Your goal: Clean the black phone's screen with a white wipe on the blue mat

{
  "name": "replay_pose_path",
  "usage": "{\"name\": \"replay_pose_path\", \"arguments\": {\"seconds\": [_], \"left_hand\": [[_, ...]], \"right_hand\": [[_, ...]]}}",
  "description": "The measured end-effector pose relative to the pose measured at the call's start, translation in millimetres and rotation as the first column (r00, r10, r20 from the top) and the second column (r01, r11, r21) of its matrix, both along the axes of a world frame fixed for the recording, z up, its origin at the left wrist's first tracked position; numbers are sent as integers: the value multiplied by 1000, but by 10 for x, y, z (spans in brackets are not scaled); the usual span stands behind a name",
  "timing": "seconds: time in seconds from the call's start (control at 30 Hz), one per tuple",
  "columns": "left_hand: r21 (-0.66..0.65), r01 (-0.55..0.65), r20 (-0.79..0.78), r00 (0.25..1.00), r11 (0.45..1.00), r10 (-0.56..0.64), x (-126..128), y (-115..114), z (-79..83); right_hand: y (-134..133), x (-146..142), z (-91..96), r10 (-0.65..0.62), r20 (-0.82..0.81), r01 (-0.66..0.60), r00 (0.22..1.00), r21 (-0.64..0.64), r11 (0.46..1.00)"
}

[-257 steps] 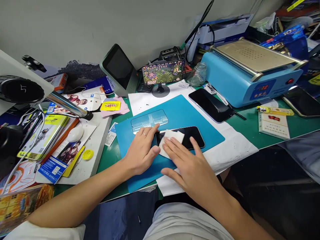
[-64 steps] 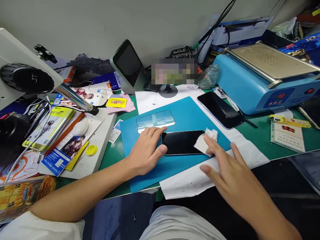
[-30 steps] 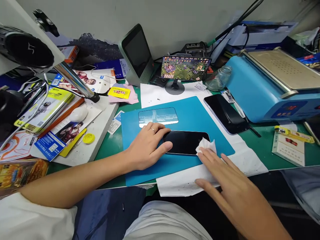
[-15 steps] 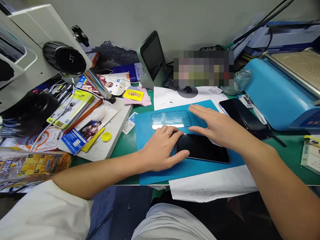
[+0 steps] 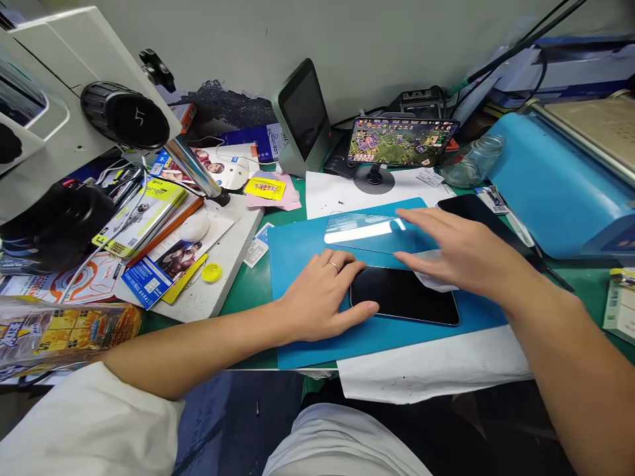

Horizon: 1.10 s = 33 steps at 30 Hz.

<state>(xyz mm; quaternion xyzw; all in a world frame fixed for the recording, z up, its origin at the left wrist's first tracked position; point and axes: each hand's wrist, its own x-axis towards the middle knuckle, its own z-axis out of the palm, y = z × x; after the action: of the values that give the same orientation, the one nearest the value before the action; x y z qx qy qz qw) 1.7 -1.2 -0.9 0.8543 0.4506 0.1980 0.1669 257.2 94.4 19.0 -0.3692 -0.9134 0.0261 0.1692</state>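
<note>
A phone (image 5: 404,301) with a dark screen lies face up on a blue mat (image 5: 307,350). My left hand (image 5: 322,297), a ring on one finger, holds the phone's left end between thumb and forefinger. Above the phone, my right hand (image 5: 459,254) has thumb and fingers on the right end of a clear glass screen protector (image 5: 360,231). The glass is tilted and catches a bright reflection. A white wipe (image 5: 432,272) sits under the right palm; whether the hand grips it is hidden.
A second phone (image 5: 476,215) lies right of the mat, near a blue machine (image 5: 560,192). Behind stand a phone showing a game (image 5: 401,142), a glass jar (image 5: 473,162) and a smart display (image 5: 302,112). A microscope (image 5: 124,116) and packets (image 5: 143,215) crowd the left.
My right hand has moved right, lifting the screen protector from the mat and tilting it. My left hand stays at the phone's left end.
</note>
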Motion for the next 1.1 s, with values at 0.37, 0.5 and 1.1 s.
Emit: {"name": "replay_pose_path", "arguments": {"seconds": [0.37, 0.5, 1.1], "left_hand": [[-99, -42, 88, 995, 994, 51, 4, -16, -10], [-25, 14, -1, 1000, 1000, -14, 5, -10, -23], [-41, 7, -46, 999, 999, -8, 25, -12, 17]], "right_hand": [[-1036, 705, -205, -143, -157, 147, 977, 11, 989], [-1044, 669, -265, -109, -118, 104, 987, -47, 993], [-265, 555, -101, -149, -108, 119, 983, -241, 963]]}}
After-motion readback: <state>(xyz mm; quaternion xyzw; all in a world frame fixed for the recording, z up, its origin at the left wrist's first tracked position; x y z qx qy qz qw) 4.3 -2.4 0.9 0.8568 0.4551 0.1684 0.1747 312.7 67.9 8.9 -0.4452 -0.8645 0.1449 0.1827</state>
